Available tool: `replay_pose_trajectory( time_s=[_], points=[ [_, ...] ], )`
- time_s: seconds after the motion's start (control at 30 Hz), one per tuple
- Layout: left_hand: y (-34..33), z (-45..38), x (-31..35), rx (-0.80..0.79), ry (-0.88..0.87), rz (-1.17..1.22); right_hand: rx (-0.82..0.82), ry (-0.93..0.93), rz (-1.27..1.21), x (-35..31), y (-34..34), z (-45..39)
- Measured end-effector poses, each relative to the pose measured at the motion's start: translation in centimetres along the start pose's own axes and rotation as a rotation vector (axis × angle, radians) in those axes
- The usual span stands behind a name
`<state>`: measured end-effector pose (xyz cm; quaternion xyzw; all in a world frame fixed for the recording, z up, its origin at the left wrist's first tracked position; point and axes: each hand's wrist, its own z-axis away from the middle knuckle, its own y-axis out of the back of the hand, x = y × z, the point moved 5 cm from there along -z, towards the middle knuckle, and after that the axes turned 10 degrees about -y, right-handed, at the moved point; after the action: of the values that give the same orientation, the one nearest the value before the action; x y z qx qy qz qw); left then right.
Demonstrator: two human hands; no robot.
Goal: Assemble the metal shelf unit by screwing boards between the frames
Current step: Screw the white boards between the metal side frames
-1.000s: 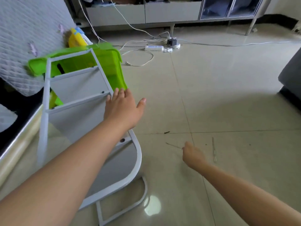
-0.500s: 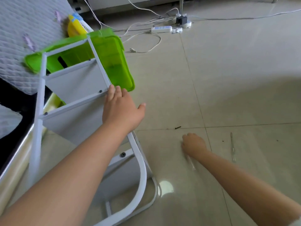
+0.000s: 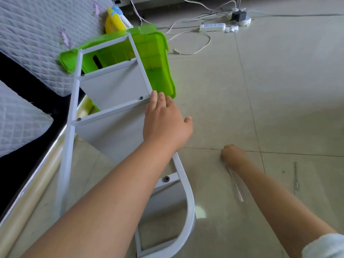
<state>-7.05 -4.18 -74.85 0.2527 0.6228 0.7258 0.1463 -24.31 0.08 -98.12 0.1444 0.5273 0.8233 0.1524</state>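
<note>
We steady the shelf unit (image 3: 115, 116), rigid and probably light, with our left hand (image 3: 163, 123), fingers straight on its frame rail (good hold). Our right hand (image 3: 231, 155) curls at the floor; what it grasps, we cannot tell.

Our left hand (image 3: 165, 125) covered the shelf frame (image 3: 188, 202) rail beneath it, so we could not tell whether the fingers curled round it. Our right hand (image 3: 231, 155) showed only its back, its fingertips hidden against the floor (image 3: 279, 90). Both forearms ran off the bottom edge.
</note>
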Motion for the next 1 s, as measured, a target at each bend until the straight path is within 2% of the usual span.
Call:
replay_pose_trajectory(
  time_s=[0.1, 0.23, 0.4, 0.53, 0.7, 0.8, 1.0],
  points=[
    [-0.1, 0.1, 0.2, -0.004, -0.009, 0.0, 0.064, -0.037, 0.012, 0.3, 0.3, 1.0],
    [0.2, 0.4, 0.1, 0.02, -0.014, 0.061, 0.263, -0.004, -0.18, -0.7, 3.9, 3.1],
    [1.5, 2.5, -0.3, 0.048, -0.046, 0.159, 0.547, 0.054, -0.512, -1.1, 11.9, 7.3],
    [3.1, 6.1, -3.0, 0.043, -0.088, 0.173, 0.681, 0.147, -0.655, -1.7, 18.6, 11.2],
    [4.4, 11.5, -7.8, -0.03, -0.145, 0.157, 0.763, 0.365, -0.665, -7.3, 25.1, 17.1],
    [4.7, 13.9, -10.0, -0.051, -0.183, 0.101, 0.757, 0.49, -0.632, -12.2, 27.9, 20.2],
    [4.4, 16.1, -12.5, -0.017, -0.196, 0.11, 0.702, 0.436, -0.72, -17.5, 29.9, 22.5]
  ],
)
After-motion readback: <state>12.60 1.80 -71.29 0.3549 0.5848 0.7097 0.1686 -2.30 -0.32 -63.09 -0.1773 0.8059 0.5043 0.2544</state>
